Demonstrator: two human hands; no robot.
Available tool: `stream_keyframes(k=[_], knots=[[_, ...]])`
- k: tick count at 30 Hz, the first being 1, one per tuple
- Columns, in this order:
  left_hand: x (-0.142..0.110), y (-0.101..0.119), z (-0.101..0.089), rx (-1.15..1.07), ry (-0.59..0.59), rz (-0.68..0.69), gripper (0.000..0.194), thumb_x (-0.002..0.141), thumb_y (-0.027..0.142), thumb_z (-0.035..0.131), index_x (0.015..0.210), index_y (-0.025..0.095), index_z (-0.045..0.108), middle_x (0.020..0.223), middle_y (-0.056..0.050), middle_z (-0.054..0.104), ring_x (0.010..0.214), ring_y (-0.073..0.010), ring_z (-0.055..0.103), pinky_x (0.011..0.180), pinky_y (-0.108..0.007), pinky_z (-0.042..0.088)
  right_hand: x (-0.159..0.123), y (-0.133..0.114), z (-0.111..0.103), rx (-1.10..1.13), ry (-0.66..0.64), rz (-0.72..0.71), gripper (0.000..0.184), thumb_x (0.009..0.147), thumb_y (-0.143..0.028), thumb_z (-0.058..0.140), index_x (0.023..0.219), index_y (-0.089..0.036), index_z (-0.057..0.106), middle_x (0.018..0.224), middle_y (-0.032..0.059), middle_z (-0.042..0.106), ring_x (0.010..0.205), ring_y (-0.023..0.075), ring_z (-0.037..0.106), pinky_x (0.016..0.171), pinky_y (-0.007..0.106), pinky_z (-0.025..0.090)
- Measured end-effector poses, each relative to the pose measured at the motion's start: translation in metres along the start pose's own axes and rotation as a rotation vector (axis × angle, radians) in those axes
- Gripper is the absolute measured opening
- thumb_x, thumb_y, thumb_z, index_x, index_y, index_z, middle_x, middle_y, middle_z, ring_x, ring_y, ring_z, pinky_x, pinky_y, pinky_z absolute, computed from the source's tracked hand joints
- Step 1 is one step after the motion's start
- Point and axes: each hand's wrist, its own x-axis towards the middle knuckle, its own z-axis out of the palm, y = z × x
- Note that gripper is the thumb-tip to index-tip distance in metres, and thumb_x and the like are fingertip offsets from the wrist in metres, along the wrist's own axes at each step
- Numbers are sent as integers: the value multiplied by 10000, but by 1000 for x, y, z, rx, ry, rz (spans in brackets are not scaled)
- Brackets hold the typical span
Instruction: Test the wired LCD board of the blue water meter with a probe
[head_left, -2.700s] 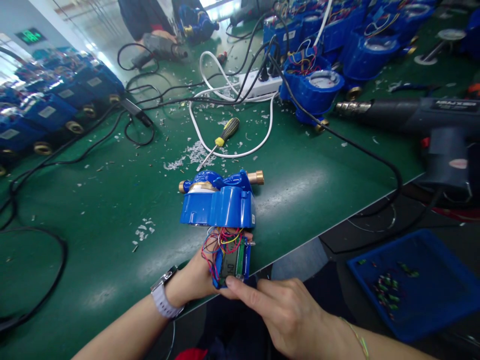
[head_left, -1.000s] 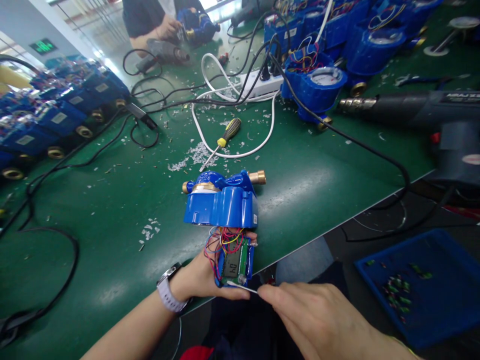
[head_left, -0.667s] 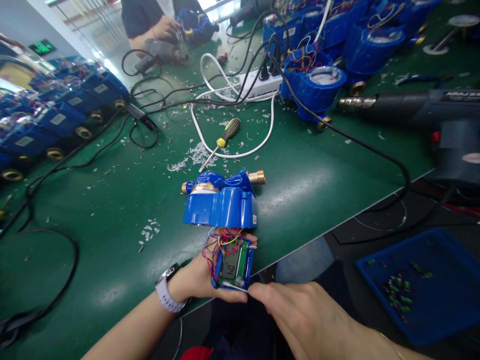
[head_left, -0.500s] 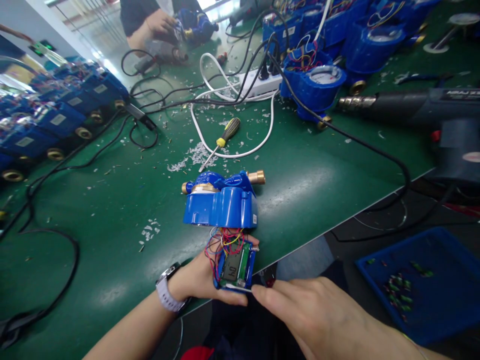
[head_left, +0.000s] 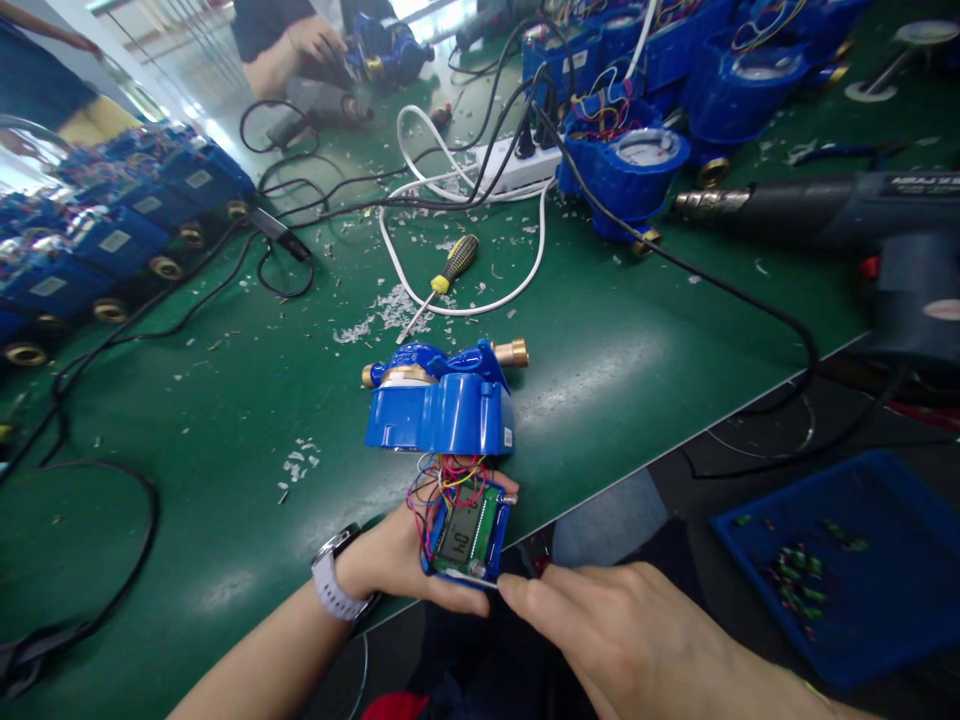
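Where gripped, thin tool (head_left: 478, 581) hidden.

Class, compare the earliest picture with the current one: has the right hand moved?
Yes. Judged against the blue meter on the green table, the right hand has shifted rightward, its fingertips now off the display unit.

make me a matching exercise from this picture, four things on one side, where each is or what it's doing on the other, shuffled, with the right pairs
1. screwdriver
2. left hand
3. blue tray
4. right hand

A. past the table edge, containing small parts
B. lying on the table
C. holding a thin tool
D. holding the display board

Pairs: 1-B, 2-D, 3-A, 4-C
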Motion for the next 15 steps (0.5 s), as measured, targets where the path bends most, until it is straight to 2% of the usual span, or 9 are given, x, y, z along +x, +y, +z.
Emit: stream_keyframes(k=[5, 10, 15], knots=[[0, 2, -1, 29, 0, 5, 751, 653, 416, 813, 1302, 209, 495, 1306, -117, 517, 1222, -276, 503, 1090, -423, 375, 4, -2, 1, 17, -50, 19, 534, 704, -2, 474, 1207, -172, 531, 929, 48, 667, 735, 230, 667, 510, 283, 428], [0, -1, 0, 23, 18, 5, 755, 653, 435, 808, 1298, 195, 499, 1300, -132, 523, 1221, -287, 510, 1071, -425, 410, 10, -4, 9, 110, -67, 39, 551, 735, -14, 488, 1269, -151, 494, 953, 65, 666, 757, 222, 665, 570, 277, 478], [0, 1, 1, -1, 14, 1, 719, 648, 365, 816, 1279, 200, 512, 1301, -120, 532, 1219, -278, 521, 1063, -412, 428, 11, -6, 12, -125, 17, -34, 587, 713, -29, 495, 1291, -130, 496, 899, 62, 662, 661, 245, 655, 470, 309, 467]])
